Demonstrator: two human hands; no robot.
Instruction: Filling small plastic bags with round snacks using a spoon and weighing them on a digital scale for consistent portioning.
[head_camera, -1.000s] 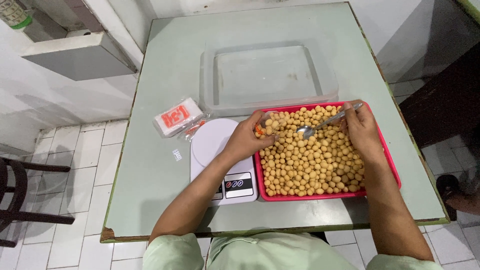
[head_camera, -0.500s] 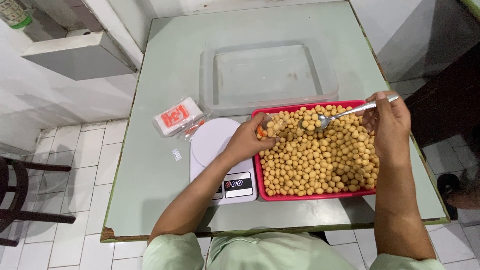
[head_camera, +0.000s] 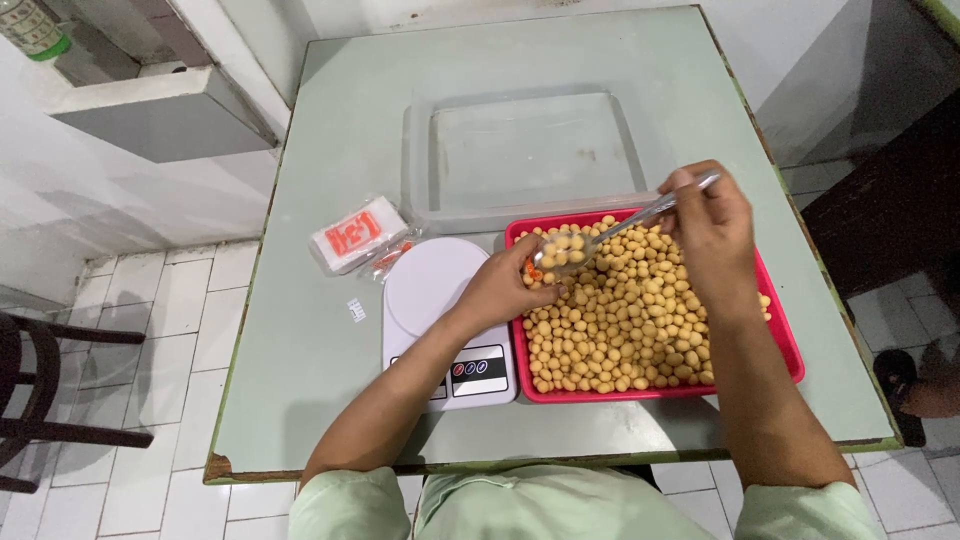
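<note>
Steel spoon (head_camera: 625, 222) pinched in my right hand (head_camera: 712, 232) tips nuts toward the small bag (head_camera: 540, 262) my left hand (head_camera: 500, 285) clamps over the red tray (head_camera: 785, 345); a wobble could spill them.

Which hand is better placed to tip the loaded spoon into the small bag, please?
Right: the right hand holds the spoon, its bowl at the bag that the left hand steadies.

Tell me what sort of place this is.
Probably a small home or shop corner where snacks are packed by hand. A red tray of round yellow snacks sits beside a white kitchen scale, with a stack of small plastic bags on a plain table over a tiled floor.
</note>
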